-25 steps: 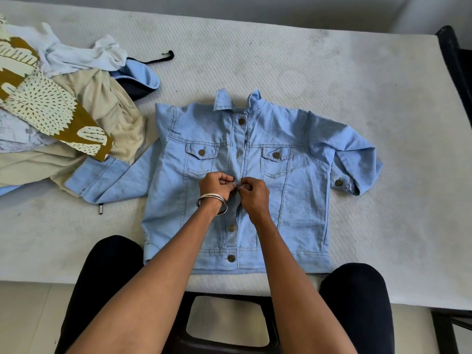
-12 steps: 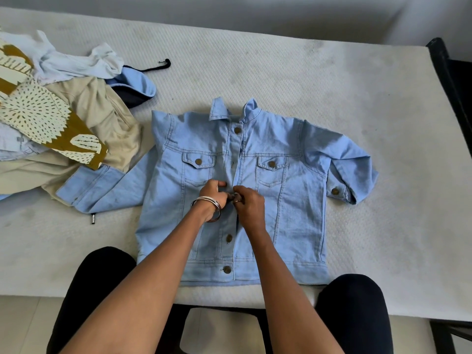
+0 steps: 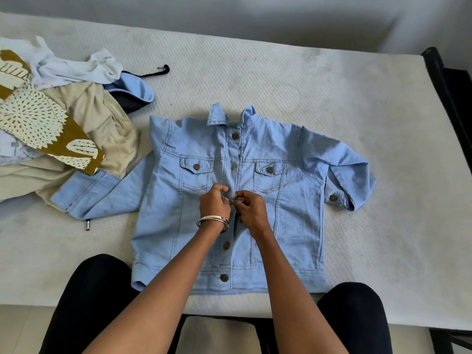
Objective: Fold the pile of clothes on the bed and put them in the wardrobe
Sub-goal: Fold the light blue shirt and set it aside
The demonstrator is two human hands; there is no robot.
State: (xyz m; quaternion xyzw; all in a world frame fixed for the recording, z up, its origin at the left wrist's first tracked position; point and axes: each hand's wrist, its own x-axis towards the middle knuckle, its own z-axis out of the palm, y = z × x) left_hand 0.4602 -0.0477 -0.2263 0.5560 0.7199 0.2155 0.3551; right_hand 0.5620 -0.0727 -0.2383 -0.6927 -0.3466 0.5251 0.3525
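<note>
The light-blue denim jacket lay flat at the bed's centre. The fingers of both the left hand and the right hand pinched its middle button placket; buttoning seemed in hand. Next: upper buttons at 12 o'clock.

a bedroom: bare mattress (quilted white) with heaped clothes

A light-blue denim jacket lies front-up on the bed. Both hands, left hand and right hand, pinch its placket mid-chest. A pile of clothes sits left of the jacket.
</note>
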